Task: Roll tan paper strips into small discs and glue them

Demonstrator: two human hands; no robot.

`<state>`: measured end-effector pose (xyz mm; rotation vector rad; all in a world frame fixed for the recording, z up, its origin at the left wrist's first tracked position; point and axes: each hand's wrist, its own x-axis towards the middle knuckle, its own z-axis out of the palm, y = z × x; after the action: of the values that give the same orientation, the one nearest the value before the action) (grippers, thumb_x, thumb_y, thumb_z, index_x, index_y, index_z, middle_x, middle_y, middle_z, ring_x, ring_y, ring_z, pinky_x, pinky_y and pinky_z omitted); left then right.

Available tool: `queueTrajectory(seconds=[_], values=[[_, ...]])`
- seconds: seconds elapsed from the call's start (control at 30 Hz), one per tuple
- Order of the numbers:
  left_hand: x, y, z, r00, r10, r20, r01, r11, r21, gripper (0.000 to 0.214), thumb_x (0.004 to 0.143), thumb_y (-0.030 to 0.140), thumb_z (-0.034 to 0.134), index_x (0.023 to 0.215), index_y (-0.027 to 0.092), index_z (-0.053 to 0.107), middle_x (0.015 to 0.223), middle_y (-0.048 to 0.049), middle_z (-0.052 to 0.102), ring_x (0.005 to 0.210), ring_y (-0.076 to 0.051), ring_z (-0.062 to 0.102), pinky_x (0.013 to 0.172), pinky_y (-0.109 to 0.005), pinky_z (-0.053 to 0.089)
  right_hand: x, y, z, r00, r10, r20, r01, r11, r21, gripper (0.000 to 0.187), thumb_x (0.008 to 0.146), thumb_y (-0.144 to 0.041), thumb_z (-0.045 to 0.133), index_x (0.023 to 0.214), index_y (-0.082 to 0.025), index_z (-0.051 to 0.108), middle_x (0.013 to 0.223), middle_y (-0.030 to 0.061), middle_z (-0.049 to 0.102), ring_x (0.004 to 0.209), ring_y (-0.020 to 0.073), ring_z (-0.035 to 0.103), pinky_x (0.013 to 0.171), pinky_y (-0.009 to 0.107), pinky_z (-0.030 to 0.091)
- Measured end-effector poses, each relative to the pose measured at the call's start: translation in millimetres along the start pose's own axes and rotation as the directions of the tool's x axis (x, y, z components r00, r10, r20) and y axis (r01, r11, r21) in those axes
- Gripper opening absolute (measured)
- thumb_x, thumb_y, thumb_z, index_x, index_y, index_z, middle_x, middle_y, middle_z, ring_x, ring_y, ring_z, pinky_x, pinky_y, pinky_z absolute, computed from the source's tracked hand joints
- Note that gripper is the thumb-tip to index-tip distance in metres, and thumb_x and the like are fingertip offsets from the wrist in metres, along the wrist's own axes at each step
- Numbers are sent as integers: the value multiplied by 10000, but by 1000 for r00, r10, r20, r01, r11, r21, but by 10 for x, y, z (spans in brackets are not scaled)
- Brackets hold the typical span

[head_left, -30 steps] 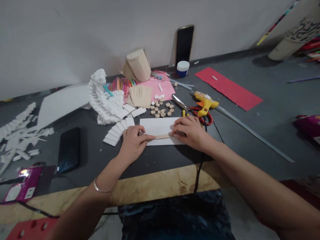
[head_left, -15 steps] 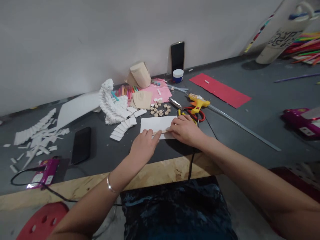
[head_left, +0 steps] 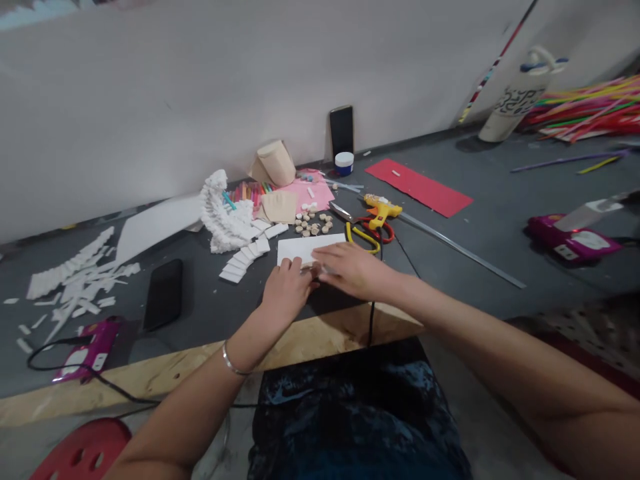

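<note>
A white rectangular sheet (head_left: pixel 305 248) lies on the dark table in front of me, with both hands over its near edge. My left hand (head_left: pixel 287 287) is closed, its fingertips gathered on a thin beige strip that is mostly hidden. Close beside it, my right hand (head_left: pixel 353 268) reaches across the sheet with fingers stretched out toward the left fingertips. Small beige round pieces (head_left: pixel 313 225) sit just behind the sheet. To its left fans a row of white rectangular tiles (head_left: pixel 240 261). Yellow-handled scissors (head_left: pixel 367 239) are partly behind my right hand.
A yellow glue gun (head_left: pixel 383 210) lies by red-handled scissors (head_left: pixel 393 230) and a cable. Farther right are a red sheet (head_left: pixel 420 187) and a long clear glue stick (head_left: pixel 460 250). A ruffled white piece (head_left: pixel 220 217), a black phone (head_left: pixel 163 293) and a purple power strip (head_left: pixel 93 347) are left.
My right hand has slid left along the sheet, close to my left hand, and its fingers have straightened. Less of the beige strip shows. The camera view has turned slightly right.
</note>
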<state>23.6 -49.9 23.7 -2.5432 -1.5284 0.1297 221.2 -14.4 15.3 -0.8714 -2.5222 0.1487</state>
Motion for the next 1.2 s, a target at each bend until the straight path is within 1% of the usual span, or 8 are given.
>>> queueTrajectory(seconds=[0.13,0.23,0.4,0.57,0.77,0.97,1.07,1.2], values=[[-11,-10,12,1000,3,-21,-3,1000,-3,399,924,371,508,1308,268,539,1064,-139,556,983,-300,500,728,-387,414,-179,-151,224,993,60,102,-44,986,-158,661,913,-503,518,1417,-81,446,1442,189,477,1349,315,434,1138,489,298],[-67,-51,54,999,22,-41,-22,1000,-13,466,919,387,519,1372,281,481,1079,-130,566,1002,-301,505,747,-395,409,-302,-107,303,988,109,114,-83,973,-213,684,929,-522,471,1451,-86,393,1489,190,405,1391,315,374,1146,514,274],[-239,-218,148,996,1,-94,-6,999,-49,413,934,344,501,1315,188,529,1133,-133,590,1034,-284,516,809,-395,404,-338,-101,280,986,126,107,-98,967,-236,660,939,-519,453,1449,-104,395,1495,171,402,1394,309,369,1151,519,248],[-300,-404,233,988,-23,-154,8,995,-98,328,947,266,467,1247,214,591,1070,-114,607,985,-260,540,788,-385,415,-309,-107,262,987,143,75,-119,958,-262,545,965,-444,442,1396,-111,471,1450,140,486,1367,305,400,1143,501,226],[-99,-585,285,974,62,-220,-119,959,-259,199,926,291,530,1005,172,669,1007,-96,641,941,-232,543,791,-365,423,-183,-48,186,988,156,-7,-152,952,-265,290,968,-246,452,1164,-200,660,1263,78,626,1169,262,507,996,412,320],[-81,-631,247,962,161,-219,-218,939,-266,165,932,271,519,882,170,640,907,-78,659,880,-222,543,753,-360,388,-141,-49,117,986,165,36,-151,957,-247,210,929,-325,549,1017,-191,685,1029,95,646,981,248,498,809,359,314],[-122,-580,231,965,116,-233,-191,925,-329,169,935,243,489,869,173,627,904,-67,663,884,-214,551,764,-355,386,-143,-48,139,986,158,45,-142,958,-250,184,919,-325,567,964,-175,664,977,90,642,949,240,493,789,351,296],[-120,-558,204,981,-45,-191,-58,863,-503,146,891,234,510,800,172,606,818,-40,641,830,-190,563,779,-339,405,-95,-31,150,987,152,48,-137,963,-232,179,940,-276,516,901,-163,650,928,84,651,924,233,503,774,341,287]])
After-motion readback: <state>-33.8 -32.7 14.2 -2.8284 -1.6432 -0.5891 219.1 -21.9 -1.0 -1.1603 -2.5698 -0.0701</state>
